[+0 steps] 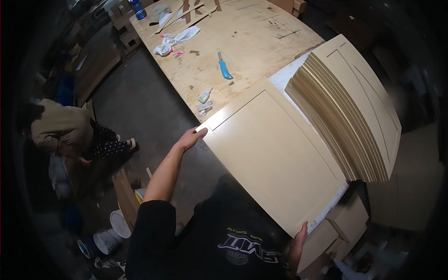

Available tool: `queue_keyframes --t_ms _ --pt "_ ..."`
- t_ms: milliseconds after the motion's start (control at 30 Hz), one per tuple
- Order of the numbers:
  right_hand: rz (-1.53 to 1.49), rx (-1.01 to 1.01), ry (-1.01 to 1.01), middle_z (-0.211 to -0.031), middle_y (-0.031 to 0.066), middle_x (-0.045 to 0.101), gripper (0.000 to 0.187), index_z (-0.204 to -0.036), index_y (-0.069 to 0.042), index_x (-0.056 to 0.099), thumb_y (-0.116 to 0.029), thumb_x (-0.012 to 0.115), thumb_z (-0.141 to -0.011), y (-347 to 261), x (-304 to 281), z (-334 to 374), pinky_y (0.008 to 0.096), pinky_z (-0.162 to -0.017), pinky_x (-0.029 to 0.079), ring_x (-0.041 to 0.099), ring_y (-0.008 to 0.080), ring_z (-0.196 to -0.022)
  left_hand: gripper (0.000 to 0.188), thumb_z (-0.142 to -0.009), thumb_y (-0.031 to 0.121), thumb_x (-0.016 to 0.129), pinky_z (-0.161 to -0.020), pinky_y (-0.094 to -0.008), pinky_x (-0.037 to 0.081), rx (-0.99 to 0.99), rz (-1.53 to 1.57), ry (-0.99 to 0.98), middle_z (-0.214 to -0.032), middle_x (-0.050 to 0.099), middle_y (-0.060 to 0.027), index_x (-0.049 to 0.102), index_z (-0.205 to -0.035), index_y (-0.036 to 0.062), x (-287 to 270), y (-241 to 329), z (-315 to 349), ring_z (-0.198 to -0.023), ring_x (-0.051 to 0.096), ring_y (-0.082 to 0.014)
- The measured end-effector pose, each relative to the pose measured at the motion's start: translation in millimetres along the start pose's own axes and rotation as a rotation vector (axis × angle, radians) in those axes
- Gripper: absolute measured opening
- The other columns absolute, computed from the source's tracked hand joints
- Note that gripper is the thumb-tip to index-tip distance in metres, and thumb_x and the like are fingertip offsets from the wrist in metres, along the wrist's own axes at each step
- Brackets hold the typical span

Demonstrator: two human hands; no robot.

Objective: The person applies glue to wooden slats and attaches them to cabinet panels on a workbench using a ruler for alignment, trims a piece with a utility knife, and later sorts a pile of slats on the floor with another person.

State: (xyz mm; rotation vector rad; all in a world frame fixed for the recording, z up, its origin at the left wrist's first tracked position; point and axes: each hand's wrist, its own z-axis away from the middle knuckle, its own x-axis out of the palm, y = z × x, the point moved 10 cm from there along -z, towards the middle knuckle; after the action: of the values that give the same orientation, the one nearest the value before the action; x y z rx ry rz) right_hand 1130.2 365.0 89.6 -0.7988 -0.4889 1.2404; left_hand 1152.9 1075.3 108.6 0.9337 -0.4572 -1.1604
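A cream cabinet door panel with a thin grooved border lies slanted across the near end of the wooden worktable. My left hand is closed on its left corner, thumb on top and fingers mostly hidden underneath. At the near corner my right hand holds the edge, its thumb upright against it and its other fingers largely out of sight. Just right of the panel rises a tall stack of similar panels, the top one showing grooves. Beyond my left hand, a small white bottle rests on the table.
On the worktable lie a blue-handled knife, a crumpled white cloth and thin wood strips. A person bends over at the left. White buckets stand at lower left; more boards sit at lower right.
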Motion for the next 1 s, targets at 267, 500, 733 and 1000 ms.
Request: queue_keyframes --t_ms 267,500,733,1000 --pt "-0.188 -0.013 -0.139 -0.139 0.0206 0.054 0.074 -0.147 0.005 0.039 -0.055 0.045 -0.103 -13 28 21 0.0452 -0.106 0.046 0.056 0.0341 -0.124 0.093 -0.09 0.073 0.052 -0.118 -0.0536 0.027 -0.217 -0.167 -0.22 -0.16 0.037 -0.0144 0.04 -0.154 0.0063 10 -3 -12 -0.149 0.03 -0.0327" --pt "-0.06 0.081 -0.149 -0.14 0.0165 0.056 0.069 -0.146 0.0 0.044 -0.054 0.044 -0.104 -36 62 61 0.0448 -0.107 0.044 0.056 0.0323 -0.124 0.066 -0.099 0.053 0.057 -0.11 -0.0338 0.037 -0.125 0.003 -0.353 -0.139 0.059 -0.0089 0.054 -0.144 0.0039 0 -19 -12 -0.13 0.05 -0.0208" --pt "0.404 -0.113 0.191 -0.126 0.016 0.066 0.061 -0.136 0.0 0.058 -0.05 0.05 -0.103 12 -42 2 0.041 -0.101 0.046 0.062 0.028 -0.115 0.057 -0.098 0.043 0.063 -0.103 -0.0317 0.043 0.009 -0.192 -0.482 -0.128 0.067 -0.0113 0.06 -0.135 -0.0008 4 9 -49 -0.118 0.059 -0.0182" --pt "0.814 -0.474 0.995 -0.101 0.0175 0.07 0.03 -0.103 -0.002 0.069 -0.03 0.062 -0.096 31 -29 119 0.0429 -0.085 0.053 0.066 0.0325 -0.093 0.044 -0.096 0.019 0.066 -0.089 -0.0368 0.052 0.369 -0.568 -0.092 -0.114 0.068 -0.0224 0.059 -0.13 -0.0087 -25 121 -55 -0.103 0.065 -0.0291"
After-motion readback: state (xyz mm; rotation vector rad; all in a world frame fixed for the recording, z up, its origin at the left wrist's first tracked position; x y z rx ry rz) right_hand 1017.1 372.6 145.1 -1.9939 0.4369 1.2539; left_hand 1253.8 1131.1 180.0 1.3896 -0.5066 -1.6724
